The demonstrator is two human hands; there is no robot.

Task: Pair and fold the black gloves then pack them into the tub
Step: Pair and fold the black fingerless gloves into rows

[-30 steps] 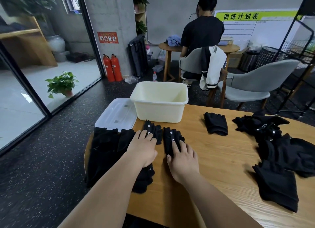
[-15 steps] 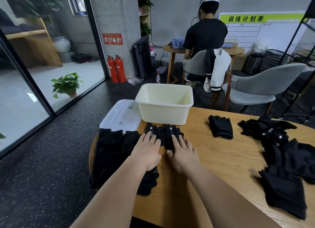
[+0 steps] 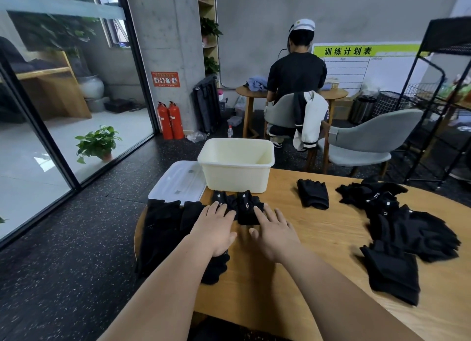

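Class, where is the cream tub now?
Head view: the cream tub stands at the far edge of the table, right of the clear lid, behind two gloves.

Office-style training room, bare concrete pillar carrying a red safety notice, two red fire extinguishers at its foot, glass partition left of it, green-headed schedule whiteboard on the wall right of it, grey chair further right.
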